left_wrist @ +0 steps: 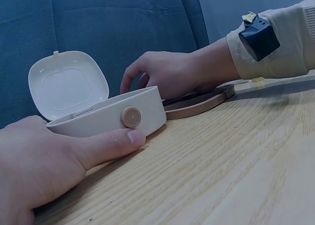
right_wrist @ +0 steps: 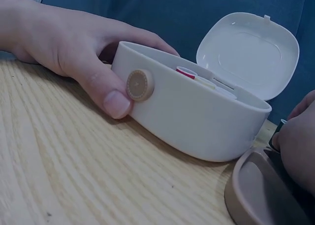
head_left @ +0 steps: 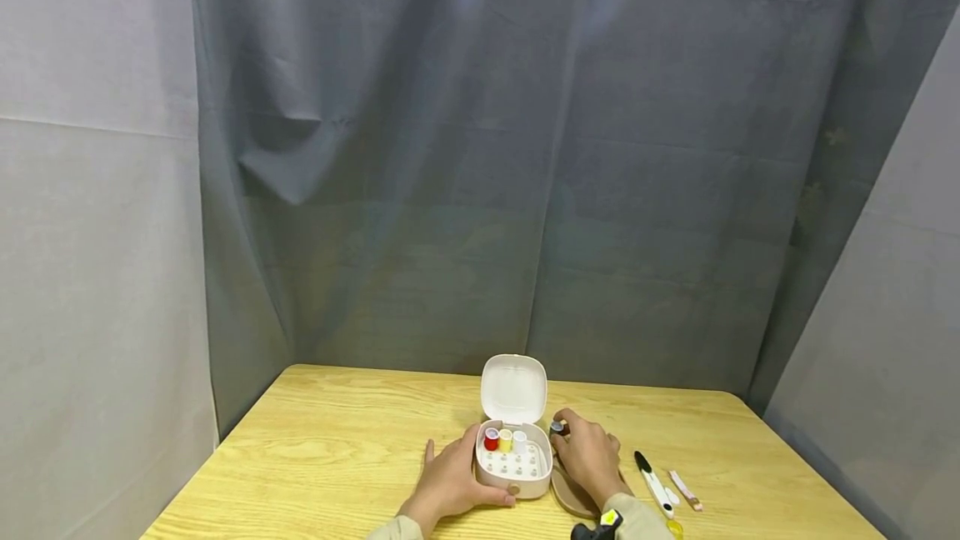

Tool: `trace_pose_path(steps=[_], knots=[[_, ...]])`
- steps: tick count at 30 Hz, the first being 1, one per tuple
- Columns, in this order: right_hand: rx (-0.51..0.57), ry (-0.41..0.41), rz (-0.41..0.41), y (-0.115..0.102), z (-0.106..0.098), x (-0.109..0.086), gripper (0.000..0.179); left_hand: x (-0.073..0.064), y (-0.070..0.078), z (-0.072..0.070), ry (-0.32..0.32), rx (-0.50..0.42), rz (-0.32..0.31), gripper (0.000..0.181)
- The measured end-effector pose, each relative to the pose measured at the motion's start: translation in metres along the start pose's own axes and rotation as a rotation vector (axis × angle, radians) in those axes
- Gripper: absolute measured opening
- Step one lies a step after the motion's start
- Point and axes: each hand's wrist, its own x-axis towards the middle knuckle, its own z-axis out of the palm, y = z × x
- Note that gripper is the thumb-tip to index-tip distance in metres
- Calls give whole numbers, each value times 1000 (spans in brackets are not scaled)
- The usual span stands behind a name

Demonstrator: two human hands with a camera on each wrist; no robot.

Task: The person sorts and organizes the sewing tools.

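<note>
A small white sewing box (head_left: 534,486) stands on the table with its lid (head_left: 513,387) raised. Inside, a red thread spool (head_left: 491,440), a yellow spool (head_left: 506,441) and a white spool (head_left: 520,442) fill the back row, with bare pegs in front. My left hand (head_left: 453,477) grips the box at its left side, thumb on the front beside the round tan button (right_wrist: 140,85). Just right of the box, my right hand (head_left: 590,457) pinches a dark thread spool (head_left: 557,427) over a brown shallow tray (head_left: 572,497), which the hand partly covers.
To the right of the tray lie white thread snips (head_left: 654,483) with a black tip and a short pink-and-white strip (head_left: 684,490). A yellow item (head_left: 675,529) sits at the lower picture edge. Grey curtains (head_left: 525,190) hang behind the wooden table (head_left: 337,448).
</note>
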Motion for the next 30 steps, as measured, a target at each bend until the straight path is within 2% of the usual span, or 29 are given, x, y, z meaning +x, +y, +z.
trace_pose_path(steps=[6, 12, 23, 30], knots=[[11, 6, 10, -2, -2, -1, 23, -1, 1, -2, 2, -6, 3, 118], [30, 62, -18, 0, -5, 1, 22, -2, 2, -2, 11, -7, 17, 118], [53, 84, -60, 1, -21, 0, 19, 0, 0, 0, 5, 6, 12, 122], [65, 101, -85, -5, -31, 1, 18, 0, 1, -1, 8, -5, 13, 120]])
